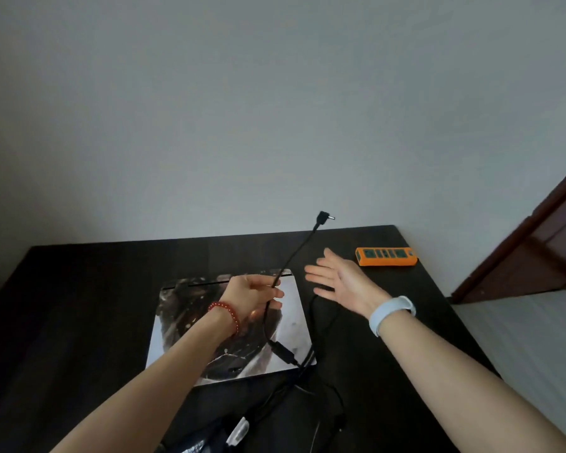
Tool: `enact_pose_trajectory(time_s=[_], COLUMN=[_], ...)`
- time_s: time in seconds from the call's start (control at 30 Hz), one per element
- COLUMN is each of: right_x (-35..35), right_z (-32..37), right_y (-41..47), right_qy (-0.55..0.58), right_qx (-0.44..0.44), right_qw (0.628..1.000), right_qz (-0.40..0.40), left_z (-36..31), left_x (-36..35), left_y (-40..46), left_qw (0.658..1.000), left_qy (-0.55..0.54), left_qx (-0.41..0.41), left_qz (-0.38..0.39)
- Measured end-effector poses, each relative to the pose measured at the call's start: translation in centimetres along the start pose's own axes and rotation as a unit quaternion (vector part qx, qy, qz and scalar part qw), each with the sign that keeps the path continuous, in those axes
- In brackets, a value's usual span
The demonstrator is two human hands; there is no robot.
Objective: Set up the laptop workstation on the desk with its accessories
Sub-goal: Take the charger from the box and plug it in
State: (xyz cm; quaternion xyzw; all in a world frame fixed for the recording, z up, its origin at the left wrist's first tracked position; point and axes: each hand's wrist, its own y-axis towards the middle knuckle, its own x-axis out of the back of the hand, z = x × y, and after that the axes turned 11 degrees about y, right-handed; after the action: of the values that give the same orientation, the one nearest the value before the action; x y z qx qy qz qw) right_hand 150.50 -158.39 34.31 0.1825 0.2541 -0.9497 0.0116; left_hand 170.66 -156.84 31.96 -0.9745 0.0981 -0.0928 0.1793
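A closed laptop (291, 308) with a dark marbled skin lies flat on the black desk (89, 305). My left hand (254, 294), with a red bead bracelet, is shut on a black charger cable (296, 251) above the lid. The cable's angled barrel plug (324, 217) sticks up in the air past the desk's back edge. The rest of the cable trails down over the laptop's right front corner. My right hand (343, 279), wearing a pale wristband, hovers open and empty just right of the laptop, palm turned left.
An orange power strip (386, 256) lies near the desk's back right corner. More black cables and a dark bag with a white tag (239, 429) sit at the front edge. A wall stands behind the desk, and a brown door frame (530, 250) is at right.
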Motion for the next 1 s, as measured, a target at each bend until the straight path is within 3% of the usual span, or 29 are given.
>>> enact_pose_trajectory(time_s=[0.1,0.23,0.3,0.37,0.43,0.53,0.6,0.67,0.77,1.0], right_x=[-2.4,-5.2,-5.8,-5.6,-4.6,-2.3,-0.8,0.4,2.1,2.0], right_z=[1.9,2.6,2.3,2.0,2.0,2.2,2.4,2.2,1.2,-3.1], right_y=[1.1,2.3,2.8,3.6,4.4,6.7,8.7,10.6,13.9,21.4], right_qy=[0.114,0.163,0.101,-0.047,-0.241,-0.497,-0.585,-0.638,-0.665,-0.590], right_qx=[0.015,0.095,0.140,0.194,0.261,0.335,0.351,0.333,0.276,0.253], right_qw=[0.992,0.982,0.985,0.980,0.935,0.798,0.728,0.692,0.694,0.767], right_qz=[0.045,0.028,0.021,0.011,-0.014,-0.054,-0.070,-0.060,-0.035,-0.031], left_z=[0.7,2.1,2.8,3.3,3.8,4.9,5.6,6.3,8.0,12.5], left_x=[1.0,1.3,1.4,1.8,2.3,3.2,3.8,4.5,5.1,4.4], left_y=[0.0,0.4,1.1,1.9,2.7,4.3,5.9,7.3,9.7,15.0], left_qw=[0.998,0.997,0.983,0.940,0.899,0.865,0.840,0.815,0.799,0.795], left_qy=[0.063,0.067,0.176,0.329,0.422,0.488,0.533,0.569,0.591,0.597], left_qx=[-0.020,-0.017,-0.048,-0.090,-0.103,-0.054,-0.032,-0.026,-0.013,0.034], left_qz=[0.024,0.046,0.019,-0.013,-0.056,-0.102,-0.102,-0.105,-0.109,-0.104])
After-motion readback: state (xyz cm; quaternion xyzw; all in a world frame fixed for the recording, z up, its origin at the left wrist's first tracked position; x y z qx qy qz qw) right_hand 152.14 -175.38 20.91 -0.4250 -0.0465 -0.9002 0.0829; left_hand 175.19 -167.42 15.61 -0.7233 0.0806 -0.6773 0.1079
